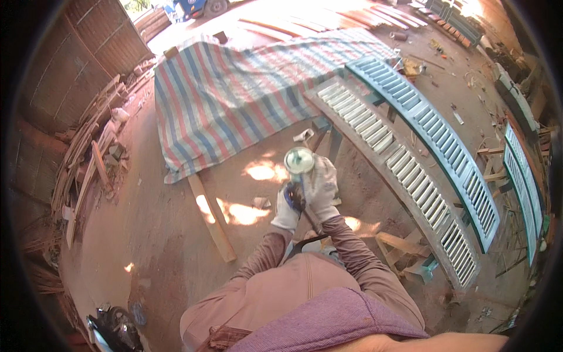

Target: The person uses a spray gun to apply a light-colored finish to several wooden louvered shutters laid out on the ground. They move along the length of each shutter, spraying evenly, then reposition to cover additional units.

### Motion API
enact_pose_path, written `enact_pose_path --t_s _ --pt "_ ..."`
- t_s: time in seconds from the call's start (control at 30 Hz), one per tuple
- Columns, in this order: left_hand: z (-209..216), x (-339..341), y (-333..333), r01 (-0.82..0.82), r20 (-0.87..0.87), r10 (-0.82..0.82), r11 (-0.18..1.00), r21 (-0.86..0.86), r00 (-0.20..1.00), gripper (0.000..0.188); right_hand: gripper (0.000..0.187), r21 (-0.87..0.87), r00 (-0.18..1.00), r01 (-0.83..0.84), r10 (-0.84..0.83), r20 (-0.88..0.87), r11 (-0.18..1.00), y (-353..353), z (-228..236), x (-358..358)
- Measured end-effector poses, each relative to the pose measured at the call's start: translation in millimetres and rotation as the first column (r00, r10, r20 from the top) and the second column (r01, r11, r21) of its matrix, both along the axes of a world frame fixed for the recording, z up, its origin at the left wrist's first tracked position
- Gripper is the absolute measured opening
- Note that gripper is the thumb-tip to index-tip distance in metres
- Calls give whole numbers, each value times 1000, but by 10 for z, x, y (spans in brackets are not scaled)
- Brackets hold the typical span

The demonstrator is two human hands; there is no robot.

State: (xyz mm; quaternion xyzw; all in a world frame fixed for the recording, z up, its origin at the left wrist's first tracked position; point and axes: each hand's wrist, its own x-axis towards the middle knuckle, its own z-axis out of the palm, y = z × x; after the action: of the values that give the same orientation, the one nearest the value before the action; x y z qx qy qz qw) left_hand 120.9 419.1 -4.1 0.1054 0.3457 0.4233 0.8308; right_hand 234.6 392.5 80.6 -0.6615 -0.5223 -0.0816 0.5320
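Note:
My left hand and my right hand, both in white work gloves, are together in front of my body. They grip what looks like a paint spray gun, whose round, pale cup with green smears points up. The left glove wraps the dark, blue-edged lower part, and the right glove closes around the side just under the cup. Fingers hide much of the gun's body. A dark hose runs down from between my wrists. Right of my hands lies a long louvred shutter panel, its slats whitish and its frame brown.
Beyond it stands a turquoise louvred panel, with more blue panels at far right. A striped tarpaulin covers something ahead. Planks lie on the floor, and scrap wood lines the left wall. Wooden supports stand near my right arm.

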Motion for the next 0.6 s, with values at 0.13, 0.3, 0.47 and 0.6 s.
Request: enact_pose_path --t_s 0.13,0.3,0.47,0.6 --pt "158 304 390 -85 108 72 989 124 991 29 39 -224 957 -200 142 -251 954 -128 -372 109" --pt "359 560 781 -21 94 31 994 -105 995 38 28 -258 972 -92 31 -233 962 138 -251 187" --pt "500 820 1341 100 55 -91 974 -202 994 53 27 -331 966 134 -198 -167 934 577 -131 254" --pt "502 822 1857 220 151 -190 952 -213 970 48 24 -364 925 288 -356 -134 886 1091 -130 100"
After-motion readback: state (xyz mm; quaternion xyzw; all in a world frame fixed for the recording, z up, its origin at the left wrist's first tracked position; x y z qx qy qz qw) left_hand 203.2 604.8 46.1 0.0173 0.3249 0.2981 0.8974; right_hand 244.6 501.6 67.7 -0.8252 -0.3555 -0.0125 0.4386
